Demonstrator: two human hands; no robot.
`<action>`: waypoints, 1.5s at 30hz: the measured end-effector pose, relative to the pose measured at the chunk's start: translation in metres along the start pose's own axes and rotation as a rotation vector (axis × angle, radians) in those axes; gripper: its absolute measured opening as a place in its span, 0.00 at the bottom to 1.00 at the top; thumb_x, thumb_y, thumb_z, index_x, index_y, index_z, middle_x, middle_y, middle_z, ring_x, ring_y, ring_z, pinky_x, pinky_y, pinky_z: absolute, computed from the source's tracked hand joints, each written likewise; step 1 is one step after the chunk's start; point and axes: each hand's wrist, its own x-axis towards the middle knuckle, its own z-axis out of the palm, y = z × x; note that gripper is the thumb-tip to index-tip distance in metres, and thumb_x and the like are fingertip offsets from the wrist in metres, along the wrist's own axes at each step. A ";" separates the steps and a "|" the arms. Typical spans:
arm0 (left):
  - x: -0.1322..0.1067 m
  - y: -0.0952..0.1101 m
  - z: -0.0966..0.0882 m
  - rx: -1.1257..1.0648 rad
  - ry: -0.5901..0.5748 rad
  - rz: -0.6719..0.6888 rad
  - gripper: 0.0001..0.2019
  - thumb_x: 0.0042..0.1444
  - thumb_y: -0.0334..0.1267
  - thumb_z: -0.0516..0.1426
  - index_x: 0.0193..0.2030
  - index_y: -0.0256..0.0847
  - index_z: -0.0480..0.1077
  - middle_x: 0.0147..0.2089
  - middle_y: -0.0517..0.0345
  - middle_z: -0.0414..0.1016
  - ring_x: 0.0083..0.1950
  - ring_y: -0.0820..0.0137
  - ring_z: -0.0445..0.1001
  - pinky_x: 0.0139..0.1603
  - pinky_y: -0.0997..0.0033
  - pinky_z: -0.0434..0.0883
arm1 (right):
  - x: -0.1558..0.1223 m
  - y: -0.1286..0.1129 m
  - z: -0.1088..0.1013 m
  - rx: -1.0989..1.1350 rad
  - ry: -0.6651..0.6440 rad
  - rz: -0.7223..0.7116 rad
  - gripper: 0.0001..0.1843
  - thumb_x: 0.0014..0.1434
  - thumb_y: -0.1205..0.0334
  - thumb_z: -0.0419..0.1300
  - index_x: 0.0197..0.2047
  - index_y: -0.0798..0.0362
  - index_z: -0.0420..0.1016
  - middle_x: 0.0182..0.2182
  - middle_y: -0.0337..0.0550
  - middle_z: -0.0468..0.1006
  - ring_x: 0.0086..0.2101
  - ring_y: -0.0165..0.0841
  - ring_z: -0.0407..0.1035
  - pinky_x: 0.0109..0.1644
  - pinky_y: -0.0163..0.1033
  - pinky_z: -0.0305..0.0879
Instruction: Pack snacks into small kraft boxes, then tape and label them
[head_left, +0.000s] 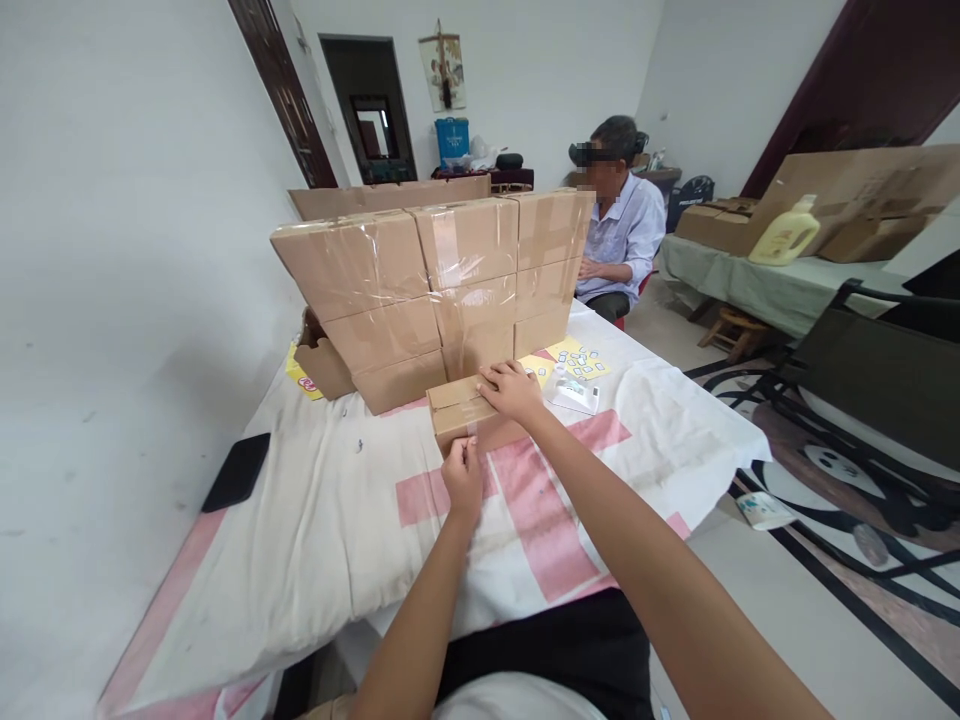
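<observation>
White-draped table (322, 530) is bearing a shut carton (456, 410) in from its near edge, taping seemingly unfinished; right hand (514, 393) is spreading on top, left hand (463, 474) closing at its front, hold unclear.

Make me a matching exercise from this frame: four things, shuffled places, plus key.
Things
1. right hand
2. yellow bottle
3. left hand
4. black flat object

Places
A. at the near side of the small box
B. by the left edge of the main table
C. on top of the small box
D. on the side table at right

Pairs: 1-C, 2-D, 3-A, 4-B
</observation>
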 end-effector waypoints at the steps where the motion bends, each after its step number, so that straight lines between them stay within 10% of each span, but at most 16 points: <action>1: 0.001 -0.001 0.001 0.016 -0.001 -0.007 0.21 0.67 0.57 0.50 0.39 0.40 0.71 0.36 0.57 0.74 0.38 0.69 0.72 0.46 0.61 0.72 | 0.000 0.000 0.000 -0.004 -0.005 0.000 0.28 0.70 0.41 0.45 0.68 0.37 0.66 0.65 0.43 0.69 0.65 0.46 0.52 0.62 0.62 0.58; 45: 0.019 -0.023 0.015 -0.083 0.146 0.162 0.21 0.66 0.56 0.53 0.32 0.39 0.67 0.26 0.65 0.63 0.27 0.74 0.62 0.33 0.70 0.66 | 0.007 0.002 0.006 0.047 0.012 0.017 0.27 0.69 0.43 0.46 0.63 0.42 0.72 0.62 0.51 0.70 0.61 0.54 0.55 0.58 0.69 0.57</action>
